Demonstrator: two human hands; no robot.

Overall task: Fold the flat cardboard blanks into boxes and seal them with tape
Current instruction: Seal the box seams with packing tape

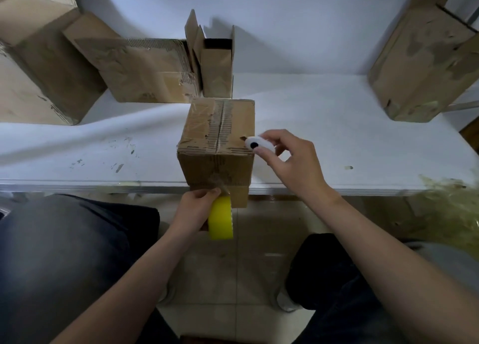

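Gripping yellow tape roll [220, 218], left hand [195, 209], right hand [290, 159] pinching white cutter [259, 144]

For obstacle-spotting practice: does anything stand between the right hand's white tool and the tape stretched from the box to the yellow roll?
Only a corner of the box: the white tool in the right hand is at its top right edge, the tape on its front face above the yellow roll in the left hand. Nothing else visible.

A: Left of the taped box [217, 136]?
B: A large carton [31, 66], cut by the frame edge.
A: Right of it?
B: A blurred yellowish heap [451, 214], cut off too; the white object [259, 143] beside the box is too blurred to name.
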